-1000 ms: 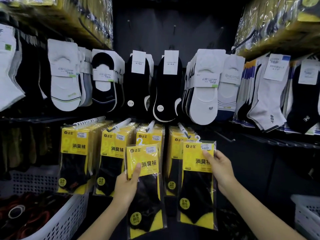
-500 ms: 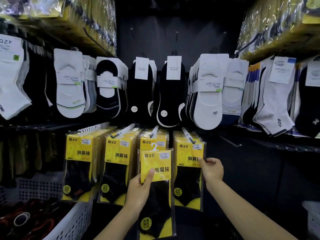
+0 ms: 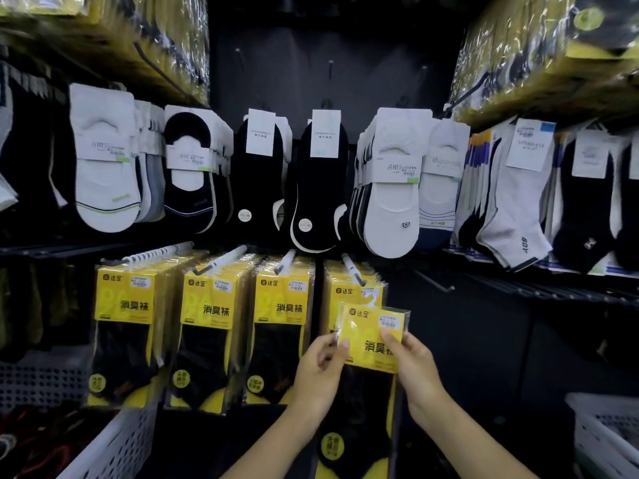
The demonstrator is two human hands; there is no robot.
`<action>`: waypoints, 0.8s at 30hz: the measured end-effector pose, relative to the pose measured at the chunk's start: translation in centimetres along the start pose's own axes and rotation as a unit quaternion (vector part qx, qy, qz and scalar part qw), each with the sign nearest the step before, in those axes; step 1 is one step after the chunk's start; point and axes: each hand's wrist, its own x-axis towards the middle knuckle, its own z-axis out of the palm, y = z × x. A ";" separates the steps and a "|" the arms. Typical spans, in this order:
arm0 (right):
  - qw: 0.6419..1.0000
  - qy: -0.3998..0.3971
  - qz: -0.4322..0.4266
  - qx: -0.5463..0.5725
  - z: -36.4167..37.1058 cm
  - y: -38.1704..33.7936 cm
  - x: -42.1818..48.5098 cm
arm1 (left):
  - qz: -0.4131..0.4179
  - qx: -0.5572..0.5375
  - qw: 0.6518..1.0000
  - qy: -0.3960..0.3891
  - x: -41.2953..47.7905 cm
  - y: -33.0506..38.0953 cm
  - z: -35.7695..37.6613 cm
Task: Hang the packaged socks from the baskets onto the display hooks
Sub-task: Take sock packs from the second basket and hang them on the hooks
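Both hands pinch yellow sock pack (image 3: pixel 371 340) at upper corners: left hand (image 3: pixel 320 373) on left edge, right hand (image 3: pixel 413 366) on right. Pack held just below rightmost display hook (image 3: pixel 352 271), before hung packs (image 3: pixel 345 292). Hanging step underway; next move likely needs hanger loop threaded onto hook tip.

Dark display wall (image 3: pixel 345 53): four lower hooks (image 3: pixel 221 259) carry yellow sock packs (image 3: pixel 207 323); carded socks (image 3: pixel 318 188) hang above.

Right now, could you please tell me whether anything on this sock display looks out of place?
Only the sock pack pinched by the left hand and right hand: it sits tilted, just below the rightmost yellow row's hook, not yet hung. Nothing else stands out.
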 end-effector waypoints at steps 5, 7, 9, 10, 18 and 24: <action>0.997 0.034 -0.057 -0.032 0.0 -0.8 2.4 | 0.004 0.004 1.000 -0.010 0.6 0.5 0.6; 0.996 0.027 -0.073 -0.046 0.7 -0.9 3.5 | 0.008 0.000 1.000 -0.003 1.0 0.4 0.6; 0.996 0.022 -0.073 -0.055 1.5 -0.5 4.5 | 0.008 0.000 1.000 0.006 1.4 0.0 0.7; 0.996 0.022 -0.066 -0.057 1.9 -0.1 5.0 | 0.010 0.001 1.000 0.012 1.6 -0.2 0.6; 0.984 0.156 0.010 -0.083 2.6 2.4 8.9 | 0.018 0.072 0.997 0.017 3.9 -2.2 0.8; 0.982 0.165 0.029 -0.086 0.6 6.2 7.0 | 0.001 0.076 0.997 -0.007 3.5 -4.3 0.2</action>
